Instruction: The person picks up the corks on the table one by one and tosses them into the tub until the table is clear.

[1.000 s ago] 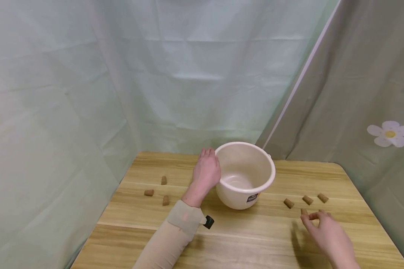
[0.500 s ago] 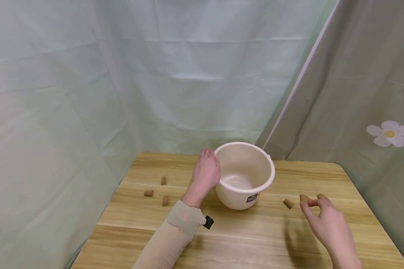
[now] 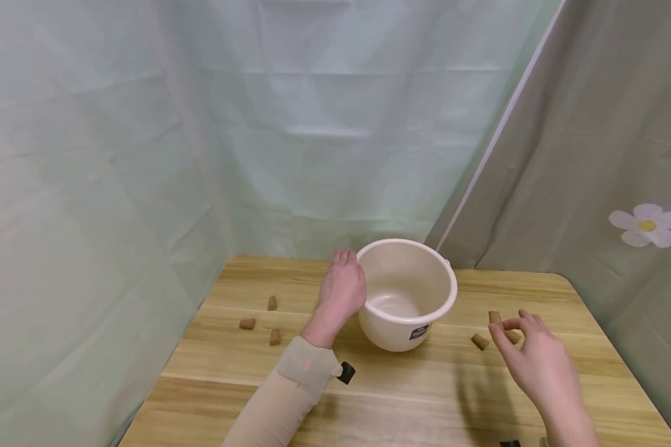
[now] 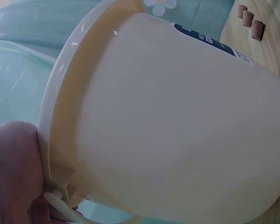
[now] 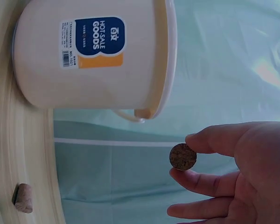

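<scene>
A cream plastic bucket (image 3: pixel 397 335) stands upright near the table's back. My left hand (image 3: pixel 342 287) grips its left rim, close to where the handle (image 4: pixel 65 207) joins; part of that hand is hidden behind the rim. My right hand (image 3: pixel 542 360) pinches a cork (image 5: pixel 183 156) between thumb and index finger, its round end showing in the right wrist view. This cork is in the air, right of the bucket and apart from it. Under the right hand, a cork (image 3: pixel 479 341) and another cork (image 3: pixel 512 336) lie on the table.
Three corks lie left of the bucket, among them one cork (image 3: pixel 248 323) furthest left. The wooden table (image 3: pixel 402 403) is backed by a pale green curtain (image 3: pixel 324 155); a grey curtain with flowers (image 3: pixel 581 155) hangs at the right.
My right hand has lifted the pinched cork from the table and moved it up and slightly left, toward the bucket. The left hand and the bucket have stayed in place.
</scene>
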{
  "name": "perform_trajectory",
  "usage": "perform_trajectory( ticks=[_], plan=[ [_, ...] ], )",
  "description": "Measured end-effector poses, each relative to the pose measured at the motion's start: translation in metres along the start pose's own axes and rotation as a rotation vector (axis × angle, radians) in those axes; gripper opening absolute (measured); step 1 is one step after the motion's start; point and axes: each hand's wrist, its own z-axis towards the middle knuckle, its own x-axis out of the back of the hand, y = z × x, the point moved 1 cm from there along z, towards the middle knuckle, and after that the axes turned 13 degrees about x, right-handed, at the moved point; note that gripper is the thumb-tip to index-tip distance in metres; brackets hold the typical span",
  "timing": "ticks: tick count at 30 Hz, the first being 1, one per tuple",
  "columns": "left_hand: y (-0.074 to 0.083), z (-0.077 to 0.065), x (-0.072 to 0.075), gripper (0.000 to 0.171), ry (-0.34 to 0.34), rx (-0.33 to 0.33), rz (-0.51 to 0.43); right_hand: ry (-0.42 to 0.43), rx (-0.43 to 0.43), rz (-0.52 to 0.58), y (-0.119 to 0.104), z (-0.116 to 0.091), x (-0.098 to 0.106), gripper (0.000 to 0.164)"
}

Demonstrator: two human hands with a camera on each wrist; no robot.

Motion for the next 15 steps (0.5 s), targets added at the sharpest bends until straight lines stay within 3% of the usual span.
perform_trajectory(
  ticks=[7, 15],
  plan=[
    [0.004, 0.000, -0.001, 0.049, -0.009, -0.001, 0.005, 0.011, 0.015, 0.019, -0.007, 0.004, 0.003, 0.058],
    [0.000, -0.002, -0.001, 0.046, 0.033, -0.035, 0.066, 0.028, 0.063, 0.031, -0.022, 0.014, 0.001, 0.057]
  ],
)
